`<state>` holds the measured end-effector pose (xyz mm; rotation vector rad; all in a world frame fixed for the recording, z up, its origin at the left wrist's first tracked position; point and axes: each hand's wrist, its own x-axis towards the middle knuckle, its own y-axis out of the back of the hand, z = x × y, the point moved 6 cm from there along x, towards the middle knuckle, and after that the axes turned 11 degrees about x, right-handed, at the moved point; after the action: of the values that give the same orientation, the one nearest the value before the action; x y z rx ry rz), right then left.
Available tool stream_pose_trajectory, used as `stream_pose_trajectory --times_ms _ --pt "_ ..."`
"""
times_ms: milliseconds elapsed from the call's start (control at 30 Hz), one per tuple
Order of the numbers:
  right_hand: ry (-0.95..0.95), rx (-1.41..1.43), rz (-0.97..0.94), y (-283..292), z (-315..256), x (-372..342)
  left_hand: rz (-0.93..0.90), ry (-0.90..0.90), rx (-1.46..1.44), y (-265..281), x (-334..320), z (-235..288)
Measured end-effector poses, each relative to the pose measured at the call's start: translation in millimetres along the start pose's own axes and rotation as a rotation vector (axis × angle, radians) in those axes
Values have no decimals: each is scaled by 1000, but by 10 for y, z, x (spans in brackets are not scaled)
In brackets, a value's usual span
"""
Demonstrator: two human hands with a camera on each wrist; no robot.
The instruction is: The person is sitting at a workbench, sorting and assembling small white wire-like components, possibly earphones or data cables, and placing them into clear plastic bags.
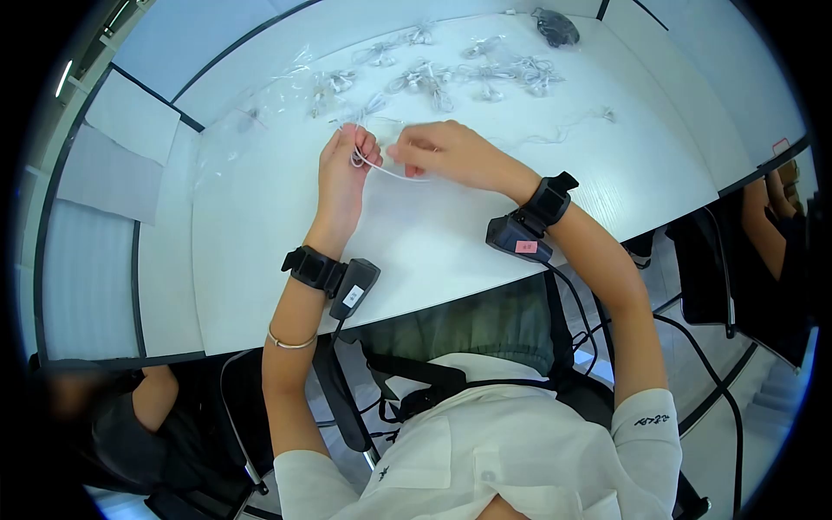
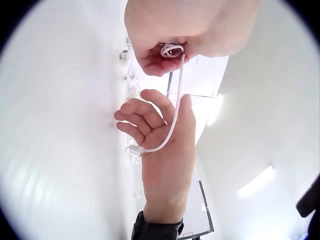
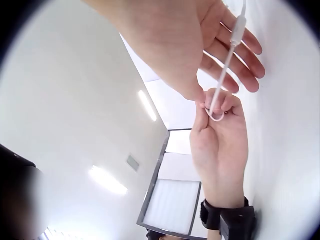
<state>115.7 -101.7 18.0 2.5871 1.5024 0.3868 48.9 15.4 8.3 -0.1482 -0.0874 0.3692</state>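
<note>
My left hand (image 1: 343, 173) grips a small coil of white cable (image 2: 172, 50) over the desk, its fingers curled round the loops. A free length of the cable (image 1: 392, 173) runs from that coil toward the right and ends in a white connector (image 3: 239, 31). Just to the right of it is my right hand (image 1: 464, 156), fingers apart and loosely bent, holding nothing. In the left wrist view the cable hangs across in front of the right palm. The right wrist view has the connector passing in front of the right fingers.
Several bundled white cables (image 1: 425, 76) lie across the back of the white desk (image 1: 260, 286). A dark bag-like item (image 1: 555, 28) is at the back right. Clear plastic film (image 1: 277, 91) lies at the left. A loose thin cable (image 1: 563, 134) stretches across the right side.
</note>
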Motion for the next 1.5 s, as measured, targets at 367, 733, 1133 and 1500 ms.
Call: stream_pose_trajectory --times_ms 367,733,1133,1500 --pt "-29 22 -175 -203 -187 -76 78 -29 -49 95 24 -16" --pt "242 -504 -16 -186 -221 -75 -5 -12 300 -12 3 -75" --pt "256 -317 91 -156 -202 -47 -91 127 385 -78 -40 -233" --pt "244 -46 74 91 -170 5 -123 247 290 -113 -92 -159"
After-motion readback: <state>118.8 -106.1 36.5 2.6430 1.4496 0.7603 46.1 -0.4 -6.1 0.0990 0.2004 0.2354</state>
